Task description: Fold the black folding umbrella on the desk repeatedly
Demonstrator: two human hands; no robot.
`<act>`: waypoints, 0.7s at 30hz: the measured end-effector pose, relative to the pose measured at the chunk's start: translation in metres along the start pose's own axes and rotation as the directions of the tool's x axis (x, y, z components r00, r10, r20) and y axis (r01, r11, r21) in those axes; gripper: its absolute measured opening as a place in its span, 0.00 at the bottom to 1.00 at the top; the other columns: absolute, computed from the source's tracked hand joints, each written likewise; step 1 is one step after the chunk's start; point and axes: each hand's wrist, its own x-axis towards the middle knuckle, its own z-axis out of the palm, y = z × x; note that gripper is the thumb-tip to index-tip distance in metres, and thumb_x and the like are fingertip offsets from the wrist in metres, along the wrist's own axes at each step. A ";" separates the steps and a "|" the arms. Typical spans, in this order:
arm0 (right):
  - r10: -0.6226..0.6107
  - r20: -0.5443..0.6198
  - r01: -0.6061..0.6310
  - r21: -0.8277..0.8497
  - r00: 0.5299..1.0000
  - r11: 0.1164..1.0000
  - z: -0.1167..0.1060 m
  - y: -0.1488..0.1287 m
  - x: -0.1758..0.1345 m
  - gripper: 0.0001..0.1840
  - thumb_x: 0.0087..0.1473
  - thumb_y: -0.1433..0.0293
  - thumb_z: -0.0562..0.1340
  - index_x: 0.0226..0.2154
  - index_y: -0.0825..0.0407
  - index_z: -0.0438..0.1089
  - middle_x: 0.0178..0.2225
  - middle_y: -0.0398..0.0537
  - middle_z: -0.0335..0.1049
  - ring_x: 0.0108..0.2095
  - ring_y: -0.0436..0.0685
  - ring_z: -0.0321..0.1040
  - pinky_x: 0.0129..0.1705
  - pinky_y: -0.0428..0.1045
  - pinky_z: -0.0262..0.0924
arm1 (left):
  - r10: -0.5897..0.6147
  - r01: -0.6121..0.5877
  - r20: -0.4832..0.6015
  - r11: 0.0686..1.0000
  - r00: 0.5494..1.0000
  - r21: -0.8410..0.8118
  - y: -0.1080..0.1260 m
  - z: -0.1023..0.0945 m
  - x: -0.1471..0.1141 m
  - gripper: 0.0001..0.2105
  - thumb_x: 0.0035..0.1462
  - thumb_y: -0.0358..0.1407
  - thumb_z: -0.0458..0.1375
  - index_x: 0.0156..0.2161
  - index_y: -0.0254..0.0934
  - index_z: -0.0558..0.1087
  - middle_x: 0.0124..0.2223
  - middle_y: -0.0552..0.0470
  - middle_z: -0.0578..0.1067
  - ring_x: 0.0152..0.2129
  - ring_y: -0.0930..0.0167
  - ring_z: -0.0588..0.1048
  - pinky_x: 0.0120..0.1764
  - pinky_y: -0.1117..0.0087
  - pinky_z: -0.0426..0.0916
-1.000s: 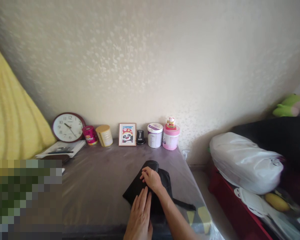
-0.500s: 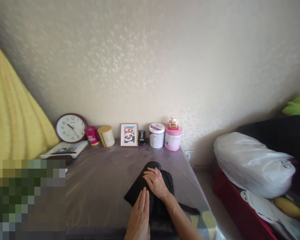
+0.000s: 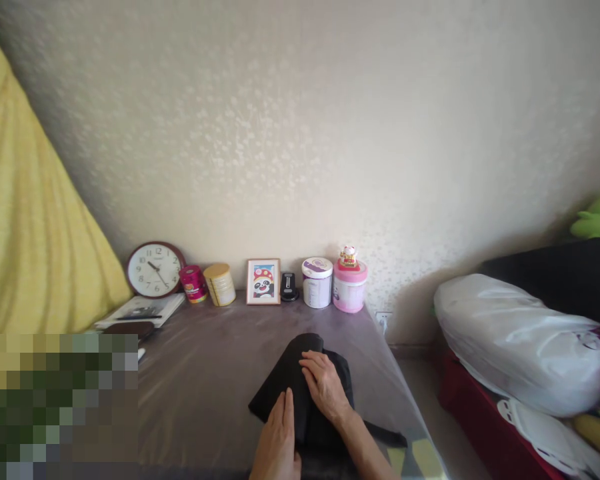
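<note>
A folded piece of black cloth (image 3: 285, 373) lies on the grey-covered table (image 3: 200, 387), with a dark strap (image 3: 387, 435) trailing from its right side. My left hand (image 3: 277, 437) rests on the near left part of the cloth, its fingers straight and held side by side. Higher up and to the right, my right hand (image 3: 325, 387) lies flat on the cloth with its fingers stretched out. Neither hand grips the fabric. Part of the cloth is hidden under my hands and right forearm.
Along the wall stand a clock (image 3: 155, 270), a pink can (image 3: 193, 285), a yellow tin (image 3: 221, 287), a panda picture frame (image 3: 263, 283), a black device (image 3: 289, 287), a white tub (image 3: 317, 287) and a pink tub (image 3: 349, 293) bearing a cat figurine. A stuffed white plastic bag (image 3: 520, 340) sits right.
The whole view has shifted, so the things along the wall appear a little lower. My right hand has slid slightly rightward over the cloth. My left hand stays nearly in place.
</note>
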 end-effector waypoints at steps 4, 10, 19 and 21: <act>0.163 -0.047 -0.166 -0.076 0.986 0.983 -0.002 0.016 -0.005 0.18 0.55 0.75 0.51 0.44 0.53 0.70 0.49 0.54 0.68 0.51 0.59 0.63 0.54 0.58 0.55 | -0.047 0.048 -0.039 0.999 0.998 0.017 0.004 -0.006 -0.001 0.43 0.37 0.19 0.48 0.63 0.28 0.41 0.62 0.38 0.55 0.58 0.62 0.57 0.55 0.64 0.58; 0.301 -0.094 -0.297 0.049 0.949 0.954 -0.017 0.039 -0.021 0.15 0.51 0.74 0.51 0.35 0.53 0.73 0.42 0.54 0.72 0.45 0.59 0.67 0.51 0.55 0.59 | -0.115 0.121 -0.062 0.987 0.991 0.106 0.013 -0.023 -0.005 0.40 0.41 0.19 0.49 0.62 0.30 0.43 0.52 0.38 0.67 0.48 0.59 0.67 0.46 0.62 0.65; 0.502 -0.092 -0.437 0.376 0.860 0.817 -0.043 0.062 -0.046 0.14 0.44 0.62 0.55 0.29 0.49 0.73 0.34 0.49 0.76 0.38 0.61 0.71 0.45 0.55 0.63 | -0.111 0.102 -0.034 0.975 0.993 -0.198 -0.001 -0.060 -0.010 0.38 0.41 0.23 0.50 0.61 0.34 0.50 0.51 0.38 0.67 0.41 0.62 0.73 0.44 0.63 0.65; 0.552 -0.092 -0.451 0.473 0.829 0.757 -0.050 0.068 -0.046 0.16 0.42 0.59 0.56 0.29 0.50 0.73 0.33 0.51 0.76 0.38 0.62 0.71 0.44 0.55 0.64 | -0.092 0.088 0.005 0.936 0.996 -0.340 -0.004 -0.073 -0.016 0.37 0.42 0.25 0.50 0.61 0.40 0.49 0.43 0.46 0.73 0.29 0.70 0.75 0.34 0.70 0.68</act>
